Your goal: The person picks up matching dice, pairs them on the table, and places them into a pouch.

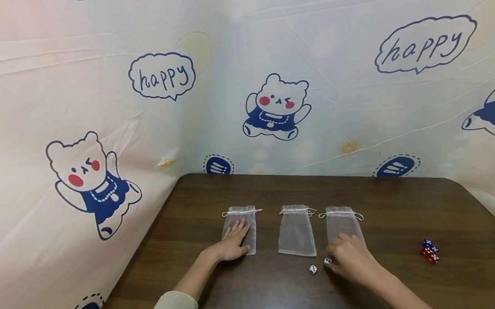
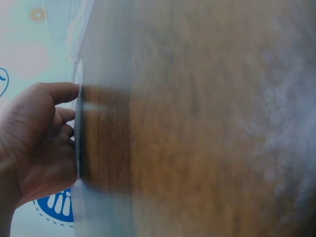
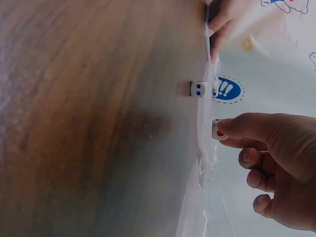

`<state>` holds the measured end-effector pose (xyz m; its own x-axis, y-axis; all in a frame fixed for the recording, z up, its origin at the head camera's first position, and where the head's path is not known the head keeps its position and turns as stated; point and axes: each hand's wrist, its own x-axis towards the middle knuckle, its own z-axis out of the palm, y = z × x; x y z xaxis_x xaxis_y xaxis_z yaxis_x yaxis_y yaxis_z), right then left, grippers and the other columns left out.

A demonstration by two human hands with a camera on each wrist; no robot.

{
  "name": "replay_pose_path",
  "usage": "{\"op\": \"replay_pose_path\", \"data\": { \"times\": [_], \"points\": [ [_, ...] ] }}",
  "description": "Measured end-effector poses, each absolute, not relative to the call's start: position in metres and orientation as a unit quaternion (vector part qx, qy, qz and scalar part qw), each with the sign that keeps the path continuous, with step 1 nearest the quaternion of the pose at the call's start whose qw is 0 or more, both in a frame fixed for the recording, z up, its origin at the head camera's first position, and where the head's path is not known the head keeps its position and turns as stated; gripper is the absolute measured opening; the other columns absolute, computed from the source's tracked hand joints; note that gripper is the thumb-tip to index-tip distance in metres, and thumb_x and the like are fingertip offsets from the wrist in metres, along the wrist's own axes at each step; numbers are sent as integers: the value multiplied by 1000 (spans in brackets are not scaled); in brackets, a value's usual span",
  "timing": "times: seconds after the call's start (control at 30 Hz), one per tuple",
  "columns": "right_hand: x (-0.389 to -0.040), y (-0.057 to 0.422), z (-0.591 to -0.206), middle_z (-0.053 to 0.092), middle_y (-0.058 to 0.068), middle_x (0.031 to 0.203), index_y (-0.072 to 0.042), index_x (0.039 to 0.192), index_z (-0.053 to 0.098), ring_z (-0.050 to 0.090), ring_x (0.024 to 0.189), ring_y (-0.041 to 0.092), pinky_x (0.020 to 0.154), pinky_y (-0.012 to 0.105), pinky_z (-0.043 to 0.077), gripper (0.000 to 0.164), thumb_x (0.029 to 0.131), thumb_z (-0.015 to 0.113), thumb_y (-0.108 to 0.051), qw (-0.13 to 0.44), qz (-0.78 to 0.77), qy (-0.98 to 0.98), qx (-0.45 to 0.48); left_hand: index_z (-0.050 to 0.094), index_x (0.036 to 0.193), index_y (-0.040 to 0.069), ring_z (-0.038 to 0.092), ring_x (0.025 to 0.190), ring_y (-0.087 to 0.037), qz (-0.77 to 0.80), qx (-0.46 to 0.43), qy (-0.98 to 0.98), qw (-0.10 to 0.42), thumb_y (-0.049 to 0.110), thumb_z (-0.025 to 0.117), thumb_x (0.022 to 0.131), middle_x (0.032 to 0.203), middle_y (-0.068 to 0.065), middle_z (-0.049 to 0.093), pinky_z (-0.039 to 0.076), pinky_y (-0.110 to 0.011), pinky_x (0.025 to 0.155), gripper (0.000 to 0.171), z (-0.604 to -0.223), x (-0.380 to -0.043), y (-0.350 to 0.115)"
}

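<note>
My left hand [image 1: 233,246] rests on the left sheer white drawstring bag [image 1: 251,229], its fingers spread. The right hand [image 1: 354,260] pinches a white die [image 3: 216,131] between thumb and index finger, and a red pip shows on that die in the right wrist view. Another white die [image 1: 313,269] sits on the table just left of the right hand. In the head view, the right drawstring bag [image 1: 340,221] lies behind the right hand, which hides part of its lower end. Between the two hands lies the middle drawstring bag [image 1: 297,236], flat with its drawstring end away from me.
Several red and blue dice [image 1: 433,258] sit in a cluster on the right part of the brown wooden table [image 1: 377,195]. A printed cloth [image 1: 339,107] hangs behind the table and along its left side.
</note>
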<state>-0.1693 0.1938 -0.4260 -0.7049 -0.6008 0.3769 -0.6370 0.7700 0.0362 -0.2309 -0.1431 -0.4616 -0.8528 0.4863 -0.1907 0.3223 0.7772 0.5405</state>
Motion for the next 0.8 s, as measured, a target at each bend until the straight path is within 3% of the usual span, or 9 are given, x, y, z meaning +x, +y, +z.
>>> {"op": "replay_pose_path", "data": {
  "times": [0.8],
  "points": [
    [-166, 190, -437, 47, -12, 64, -20, 64, 60, 43, 65, 13, 54, 29, 29, 20, 63, 80, -24, 152, 54, -924, 346, 20, 144, -2, -2, 138, -33, 249, 222, 929, 156, 21, 50, 93, 151, -22, 5, 0, -49, 108, 64, -461, -230, -143]
  ]
}}
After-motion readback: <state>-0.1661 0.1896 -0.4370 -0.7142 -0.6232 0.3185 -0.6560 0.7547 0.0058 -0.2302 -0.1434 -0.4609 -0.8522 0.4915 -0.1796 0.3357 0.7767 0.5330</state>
